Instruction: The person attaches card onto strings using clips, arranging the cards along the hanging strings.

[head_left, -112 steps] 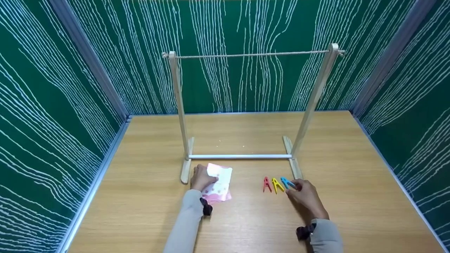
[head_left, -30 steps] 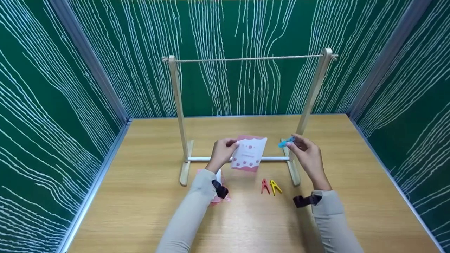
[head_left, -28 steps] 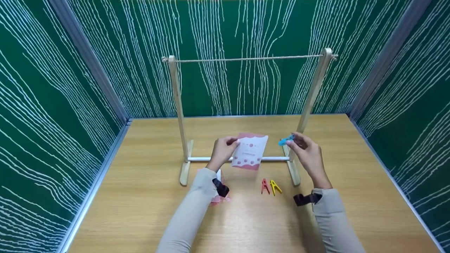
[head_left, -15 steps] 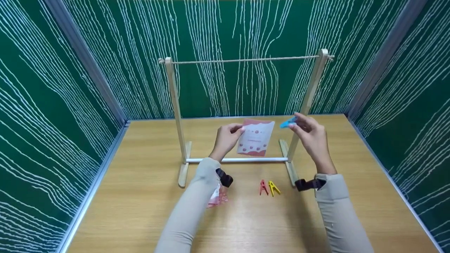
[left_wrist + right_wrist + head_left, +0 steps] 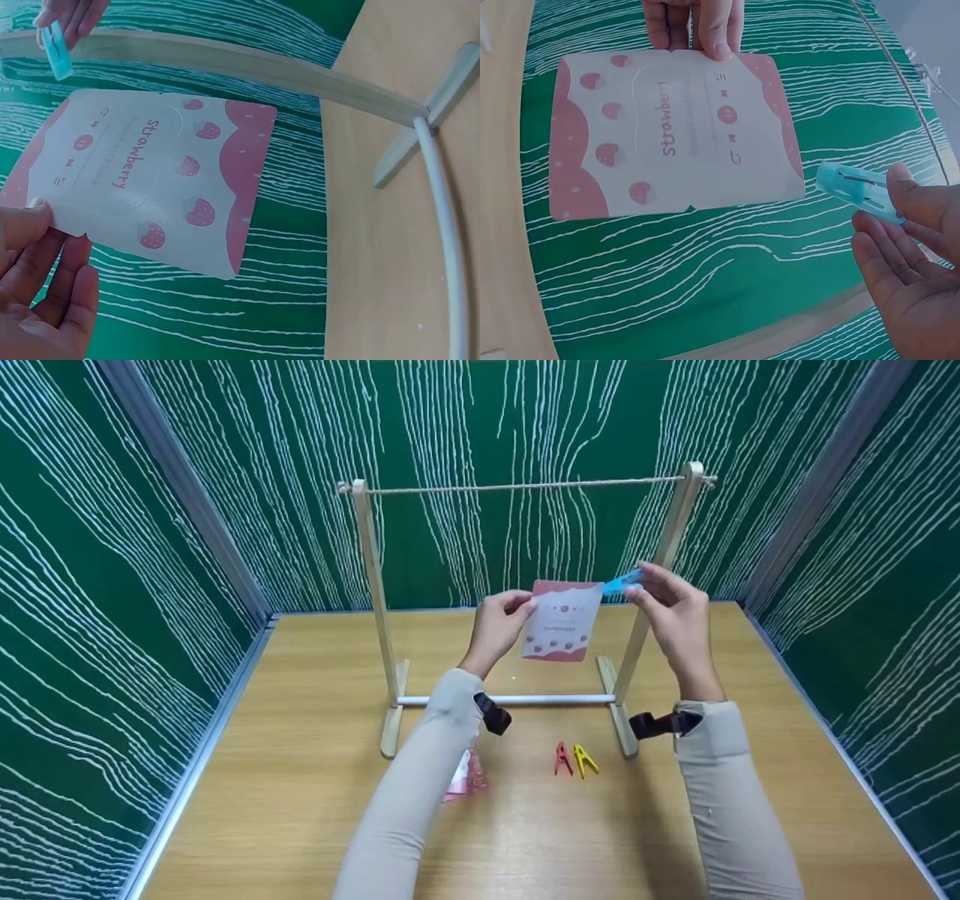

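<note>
A white and pink packet [image 5: 561, 622] is held up above the table [image 5: 555, 840], at the centre of the scene. It is printed with small strawberries and a wavy pink band at each end. The word "Strawberry" can be read on its face in both wrist views; a line of print beside it is too faint to make out. From the head camera the lettering stands upside down, with the strawberries below it.

The left hand [image 5: 501, 628] pinches the packet's left edge, near the top, between thumb and fingers. To the right, the right hand [image 5: 675, 611] pinches a blue clothespin [image 5: 624, 583] between thumb and fingertips. The clothespin's tip points at the packet's upper right corner, just beside it; the right wrist view shows a narrow gap.

Farther up, a cord [image 5: 517, 487] runs between two wooden posts, left [image 5: 375, 585] and right, joined low down by a white rod [image 5: 555, 700]. On the near side of the rod, a red clothespin [image 5: 563, 760] and a yellow clothespin [image 5: 585, 761] lie side by side. Left of them are more pink and white packets [image 5: 475, 774], partly hidden by the left sleeve [image 5: 405, 810]. Green walls with wavy white lines stand behind.
</note>
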### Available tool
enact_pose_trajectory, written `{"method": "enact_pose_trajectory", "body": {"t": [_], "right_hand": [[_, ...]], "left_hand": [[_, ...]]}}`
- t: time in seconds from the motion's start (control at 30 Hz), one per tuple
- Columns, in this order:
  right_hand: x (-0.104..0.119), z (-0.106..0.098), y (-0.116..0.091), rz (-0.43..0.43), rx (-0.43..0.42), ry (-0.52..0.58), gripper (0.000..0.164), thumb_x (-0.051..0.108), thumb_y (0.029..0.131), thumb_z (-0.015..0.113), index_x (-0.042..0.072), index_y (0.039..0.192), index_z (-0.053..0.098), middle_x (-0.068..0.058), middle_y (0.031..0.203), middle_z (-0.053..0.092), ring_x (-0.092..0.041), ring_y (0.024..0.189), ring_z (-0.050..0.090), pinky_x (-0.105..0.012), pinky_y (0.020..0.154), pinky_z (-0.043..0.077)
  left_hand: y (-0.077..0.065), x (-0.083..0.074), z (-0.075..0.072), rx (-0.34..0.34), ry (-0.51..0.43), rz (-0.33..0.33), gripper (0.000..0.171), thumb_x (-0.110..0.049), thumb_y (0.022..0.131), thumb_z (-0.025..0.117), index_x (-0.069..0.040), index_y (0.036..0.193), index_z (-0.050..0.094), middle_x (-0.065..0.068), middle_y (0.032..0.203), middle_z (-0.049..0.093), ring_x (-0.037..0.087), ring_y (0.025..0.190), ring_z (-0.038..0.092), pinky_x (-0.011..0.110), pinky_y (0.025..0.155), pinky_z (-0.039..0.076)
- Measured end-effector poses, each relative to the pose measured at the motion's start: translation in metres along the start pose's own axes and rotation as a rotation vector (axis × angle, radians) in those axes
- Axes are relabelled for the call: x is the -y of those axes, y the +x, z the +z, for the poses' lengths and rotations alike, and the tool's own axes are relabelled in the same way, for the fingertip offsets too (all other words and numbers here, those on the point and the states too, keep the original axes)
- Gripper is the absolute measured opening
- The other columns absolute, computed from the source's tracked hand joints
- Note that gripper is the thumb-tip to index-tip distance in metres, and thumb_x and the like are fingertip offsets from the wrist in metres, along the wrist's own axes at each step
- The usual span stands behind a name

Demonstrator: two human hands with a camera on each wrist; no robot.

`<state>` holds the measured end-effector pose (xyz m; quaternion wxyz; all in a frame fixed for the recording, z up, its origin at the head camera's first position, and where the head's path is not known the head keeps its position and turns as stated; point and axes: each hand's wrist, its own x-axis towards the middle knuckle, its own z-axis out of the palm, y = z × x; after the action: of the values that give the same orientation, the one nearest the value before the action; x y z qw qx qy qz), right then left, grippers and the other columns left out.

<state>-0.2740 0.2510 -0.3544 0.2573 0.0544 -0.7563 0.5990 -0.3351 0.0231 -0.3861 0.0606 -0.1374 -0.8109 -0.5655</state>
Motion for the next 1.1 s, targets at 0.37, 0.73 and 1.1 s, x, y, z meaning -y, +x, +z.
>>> {"method": "enact_pose_trajectory", "body": {"t": [0.37,0.73,1.1], "right_hand": [[0.020,-0.001,0.016,-0.060,-0.052,0.016,0.037,0.013,0.087,0.069,0.006,0.123,0.065,0.000,0.103,0.071,-0.004,0.090,0.066,-0.014,0.084,0.051],[0.041,-0.002,0.028,-0.115,-0.095,0.005,0.033,0.013,0.087,0.069,0.010,0.120,0.068,0.003,0.101,0.072,-0.004,0.088,0.067,-0.015,0.083,0.052],[0.060,-0.003,0.041,-0.138,-0.132,-0.036,0.028,0.014,0.086,0.070,0.012,0.114,0.071,0.002,0.101,0.073,-0.005,0.087,0.066,-0.017,0.086,0.051]], "left_hand": [[0.010,-0.023,-0.001,-0.012,-0.061,0.014,0.022,-0.020,0.095,0.059,-0.014,0.114,0.069,0.002,0.109,0.069,0.013,0.092,0.061,0.021,0.086,0.052],[0.018,-0.041,-0.002,-0.065,-0.082,0.065,0.021,-0.018,0.095,0.060,-0.011,0.112,0.070,0.004,0.105,0.070,0.011,0.086,0.060,0.020,0.076,0.052],[0.029,-0.060,-0.007,-0.066,-0.092,0.064,0.025,-0.020,0.095,0.058,-0.012,0.117,0.068,0.003,0.109,0.068,0.012,0.089,0.059,0.019,0.080,0.051]]}}
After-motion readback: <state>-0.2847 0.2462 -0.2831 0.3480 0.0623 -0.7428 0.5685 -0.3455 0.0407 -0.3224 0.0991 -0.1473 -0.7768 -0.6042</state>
